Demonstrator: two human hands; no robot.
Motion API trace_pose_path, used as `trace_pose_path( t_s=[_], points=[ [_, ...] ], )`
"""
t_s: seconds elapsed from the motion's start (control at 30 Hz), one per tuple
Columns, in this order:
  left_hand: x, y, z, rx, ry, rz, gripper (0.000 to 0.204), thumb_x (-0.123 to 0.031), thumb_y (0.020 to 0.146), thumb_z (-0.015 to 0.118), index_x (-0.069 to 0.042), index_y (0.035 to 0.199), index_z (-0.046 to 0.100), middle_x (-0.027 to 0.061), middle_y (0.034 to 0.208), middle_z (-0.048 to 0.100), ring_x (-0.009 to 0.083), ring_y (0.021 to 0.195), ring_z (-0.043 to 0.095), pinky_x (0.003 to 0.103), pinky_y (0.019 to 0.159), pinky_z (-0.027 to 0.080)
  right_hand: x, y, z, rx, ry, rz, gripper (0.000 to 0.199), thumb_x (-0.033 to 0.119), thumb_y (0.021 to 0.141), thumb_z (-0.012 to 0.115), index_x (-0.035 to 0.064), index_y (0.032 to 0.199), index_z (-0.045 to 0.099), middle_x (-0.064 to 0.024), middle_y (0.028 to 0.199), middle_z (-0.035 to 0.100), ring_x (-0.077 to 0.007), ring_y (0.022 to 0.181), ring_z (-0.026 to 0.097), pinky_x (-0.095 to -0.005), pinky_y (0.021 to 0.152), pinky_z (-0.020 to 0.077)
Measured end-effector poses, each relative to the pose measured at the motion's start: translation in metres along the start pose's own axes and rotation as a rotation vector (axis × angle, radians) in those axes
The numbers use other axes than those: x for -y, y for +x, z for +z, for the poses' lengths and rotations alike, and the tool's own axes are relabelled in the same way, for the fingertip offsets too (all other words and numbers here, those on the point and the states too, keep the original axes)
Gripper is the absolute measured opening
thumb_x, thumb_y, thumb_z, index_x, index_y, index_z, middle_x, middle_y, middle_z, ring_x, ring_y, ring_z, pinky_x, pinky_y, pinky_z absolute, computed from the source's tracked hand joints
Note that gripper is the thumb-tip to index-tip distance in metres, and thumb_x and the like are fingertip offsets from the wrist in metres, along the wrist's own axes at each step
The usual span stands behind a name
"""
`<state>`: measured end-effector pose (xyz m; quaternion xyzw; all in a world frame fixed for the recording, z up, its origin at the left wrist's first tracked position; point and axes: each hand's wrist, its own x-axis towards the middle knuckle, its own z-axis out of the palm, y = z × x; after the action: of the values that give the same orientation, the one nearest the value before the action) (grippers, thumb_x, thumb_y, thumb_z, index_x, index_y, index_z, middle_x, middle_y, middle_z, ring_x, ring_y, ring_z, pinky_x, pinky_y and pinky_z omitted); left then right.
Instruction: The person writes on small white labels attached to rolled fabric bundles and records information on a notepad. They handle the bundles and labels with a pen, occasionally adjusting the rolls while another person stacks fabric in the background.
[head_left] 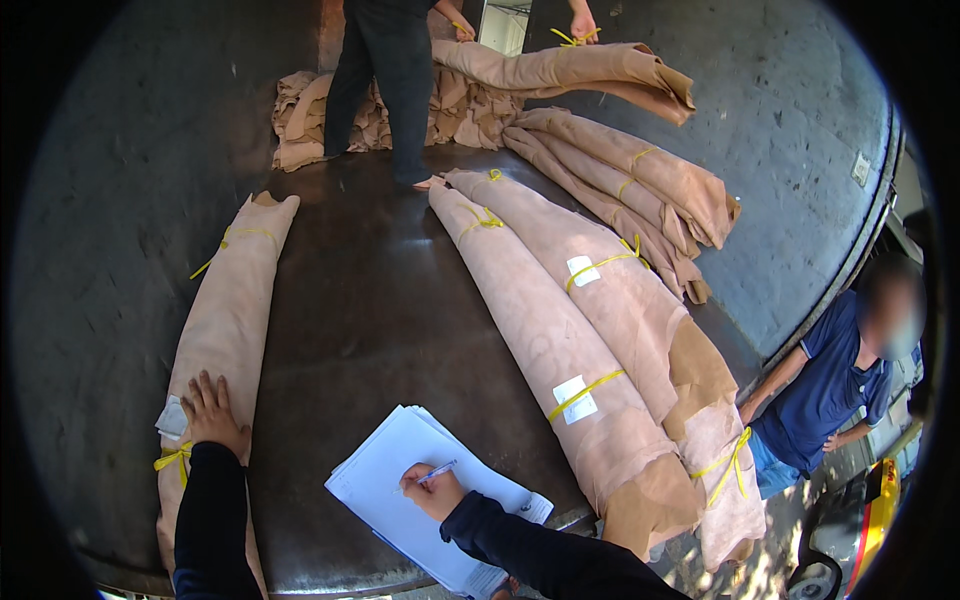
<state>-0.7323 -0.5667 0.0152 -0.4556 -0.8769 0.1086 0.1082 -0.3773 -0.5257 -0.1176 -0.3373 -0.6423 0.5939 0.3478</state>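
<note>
My left hand [213, 415] lies with fingers spread on a long roll of pinkish-tan leather [228, 310] at the left, beside a white paper tag [172, 417] and a yellow tie [172, 457]. In my right hand [432, 492] is a pen [438, 471], its tip over a stack of white paper sheets [385, 462] on the dark metal floor. Whatever is written on the sheets is too faint to make out. To the right of the papers rest two more tied leather rolls [535, 330] [590, 250], each with a white tag under a yellow tie.
A person in dark trousers [385, 75] stands at the back, holding a leather roll [560, 72] by its yellow ties. Behind lies a heap of folded leather [300, 120]. More rolls [640, 175] lie at the right wall. Outside stands a person in a blue shirt [825, 385].
</note>
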Motion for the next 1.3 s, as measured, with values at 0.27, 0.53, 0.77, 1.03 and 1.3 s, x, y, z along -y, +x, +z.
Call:
trace_pose_path(
  t_s=[0.27, 0.53, 0.77, 1.03, 1.3],
  points=[
    [0.001, -0.001, 0.000, -0.004, -0.040, -0.005, 0.104, -0.041, 0.074, 0.074, -0.006, 0.156, 0.020, 0.0220, 0.162, 0.012, 0.0412, 0.149, 0.013, 0.055, 0.120, 0.015, 0.001, 0.000, -0.001, 0.015, 0.024, 0.031, 0.011, 0.011, 0.092, 0.064, 0.0008, 0.088, 0.066, 0.0006, 0.067, 0.059, -0.0043, 0.058, 0.050, -0.0240, 0.052, 0.0393],
    [0.001, -0.002, -0.003, 0.013, -0.026, 0.004, 0.104, -0.044, 0.075, 0.072, -0.007, 0.156, 0.019, 0.0221, 0.162, 0.012, 0.0417, 0.149, 0.014, 0.055, 0.119, 0.015, -0.001, 0.001, -0.001, 0.025, 0.021, 0.080, 0.011, 0.012, 0.092, 0.064, 0.0007, 0.089, 0.066, -0.0003, 0.068, 0.060, -0.0051, 0.059, 0.050, -0.0249, 0.052, 0.0401],
    [0.002, -0.003, 0.000, -0.013, -0.037, 0.009, 0.104, -0.041, 0.074, 0.073, -0.006, 0.156, 0.019, 0.0231, 0.162, 0.010, 0.0421, 0.149, 0.012, 0.056, 0.120, 0.014, 0.005, 0.000, -0.002, 0.034, -0.013, 0.006, 0.010, 0.010, 0.092, 0.062, 0.0011, 0.090, 0.065, -0.0010, 0.071, 0.062, -0.0056, 0.061, 0.053, -0.0244, 0.053, 0.0413],
    [0.002, -0.003, -0.004, 0.017, -0.050, 0.013, 0.104, -0.041, 0.075, 0.074, -0.006, 0.156, 0.019, 0.0231, 0.162, 0.010, 0.0420, 0.149, 0.012, 0.055, 0.120, 0.014, 0.012, -0.003, 0.002, -0.010, 0.112, 0.037, 0.014, 0.008, 0.097, 0.054, 0.0031, 0.108, 0.061, -0.0035, 0.082, 0.066, -0.0083, 0.064, 0.059, -0.0235, 0.055, 0.0472],
    [0.001, -0.002, -0.002, -0.018, -0.017, 0.012, 0.100, -0.043, 0.076, 0.072, -0.008, 0.156, 0.023, 0.0211, 0.162, 0.015, 0.0414, 0.148, 0.017, 0.056, 0.119, 0.017, 0.016, -0.002, -0.001, -0.014, 0.070, 0.160, 0.015, 0.015, 0.098, 0.058, 0.0038, 0.105, 0.065, -0.0049, 0.080, 0.069, -0.0081, 0.061, 0.059, -0.0238, 0.056, 0.0481]
  ],
)
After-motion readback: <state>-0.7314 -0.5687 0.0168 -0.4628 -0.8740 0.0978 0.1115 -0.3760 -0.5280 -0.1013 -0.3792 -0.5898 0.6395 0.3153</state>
